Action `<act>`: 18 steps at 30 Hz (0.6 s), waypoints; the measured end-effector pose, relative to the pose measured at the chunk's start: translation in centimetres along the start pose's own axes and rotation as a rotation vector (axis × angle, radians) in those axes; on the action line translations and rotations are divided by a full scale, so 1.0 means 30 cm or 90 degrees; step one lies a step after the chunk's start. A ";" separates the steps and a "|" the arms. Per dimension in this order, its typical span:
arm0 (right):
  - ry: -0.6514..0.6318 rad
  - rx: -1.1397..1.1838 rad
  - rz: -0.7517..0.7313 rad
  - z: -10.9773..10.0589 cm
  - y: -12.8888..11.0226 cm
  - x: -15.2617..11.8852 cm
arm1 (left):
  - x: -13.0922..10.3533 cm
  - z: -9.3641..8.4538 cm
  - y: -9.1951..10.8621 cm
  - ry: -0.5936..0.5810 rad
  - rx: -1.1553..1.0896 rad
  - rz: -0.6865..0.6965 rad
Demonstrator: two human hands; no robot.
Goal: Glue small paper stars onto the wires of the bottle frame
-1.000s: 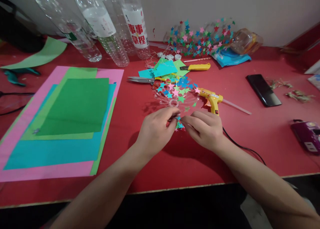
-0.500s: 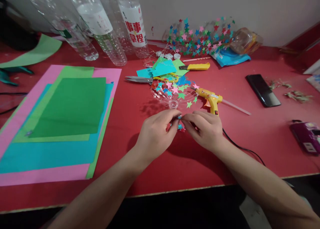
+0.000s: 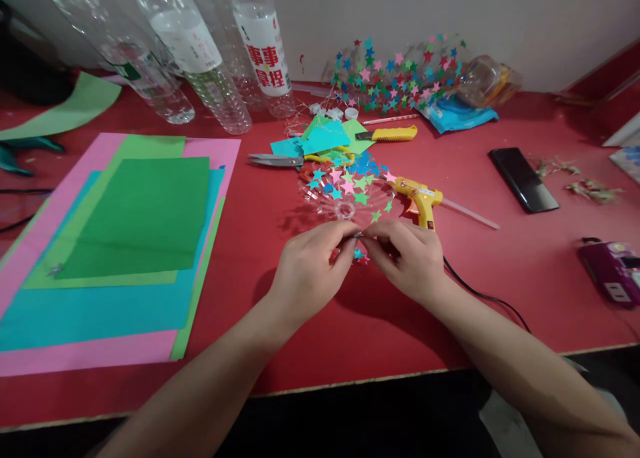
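Note:
My left hand [image 3: 313, 261] and my right hand [image 3: 407, 251] meet above the red table, thumbs and forefingers pinched together. Between their fingertips is a tiny bluish piece [image 3: 357, 236], mostly covered, its kind hard to tell. Below the fingertips, small blue and red paper stars [image 3: 359, 253] show in the gap between my hands. Just beyond lies a clear plastic piece [image 3: 345, 210] with a round neck and splayed strips, bearing pink, blue and green stars [image 3: 347, 186]. A yellow glue gun [image 3: 423, 201] with a glue stick in its back lies past my right hand.
Scissors [image 3: 277, 160], a yellow cutter [image 3: 393, 134] and paper scraps [image 3: 325, 135] lie farther back. Coloured sheets [image 3: 140, 218] are stacked left; plastic bottles [image 3: 263, 51] stand behind. A phone [image 3: 523, 180] and purple device [image 3: 611, 271] are right. The glue gun's cord [image 3: 480, 295] crosses the table.
My hands stay nearly in place, still pinched together. The bluish piece at the fingertips shows less than before. The whole view has shifted slightly.

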State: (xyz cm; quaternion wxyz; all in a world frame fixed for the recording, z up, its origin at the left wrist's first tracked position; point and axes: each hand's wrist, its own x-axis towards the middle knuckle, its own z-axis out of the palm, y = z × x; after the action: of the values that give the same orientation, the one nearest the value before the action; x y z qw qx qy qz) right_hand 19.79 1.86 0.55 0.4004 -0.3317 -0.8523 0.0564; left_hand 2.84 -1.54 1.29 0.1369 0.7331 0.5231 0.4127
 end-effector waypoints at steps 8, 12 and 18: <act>0.003 -0.003 0.095 0.006 -0.013 -0.005 | -0.001 0.004 0.001 0.016 -0.012 -0.014; -0.022 0.042 0.144 0.002 -0.023 -0.001 | 0.002 0.003 0.007 0.004 -0.079 -0.075; -0.049 0.106 0.222 -0.005 -0.036 0.007 | 0.005 0.001 0.012 -0.016 -0.127 -0.132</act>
State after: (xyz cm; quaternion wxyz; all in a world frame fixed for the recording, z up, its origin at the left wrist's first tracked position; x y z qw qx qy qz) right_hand 19.24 1.13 1.19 0.3778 -0.4376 -0.7892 0.2074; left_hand 3.12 -1.55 1.57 0.2576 0.6631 0.5507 0.4367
